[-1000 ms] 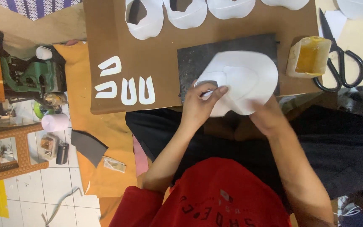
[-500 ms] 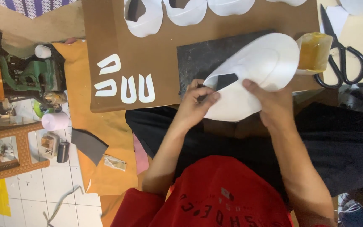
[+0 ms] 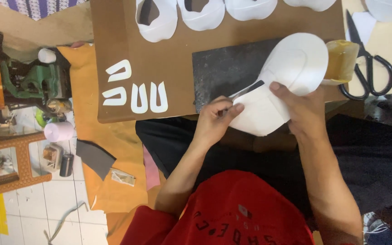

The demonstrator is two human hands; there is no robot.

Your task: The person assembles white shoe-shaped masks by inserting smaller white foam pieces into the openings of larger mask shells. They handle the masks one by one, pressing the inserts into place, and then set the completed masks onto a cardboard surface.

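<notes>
Left hand (image 3: 216,119) grips a slim metal blade (image 3: 246,90), best guided slowly, while right hand (image 3: 302,106) presses flat the white oval leather piece (image 3: 291,68) on the dark cutting slab (image 3: 223,68).
</notes>
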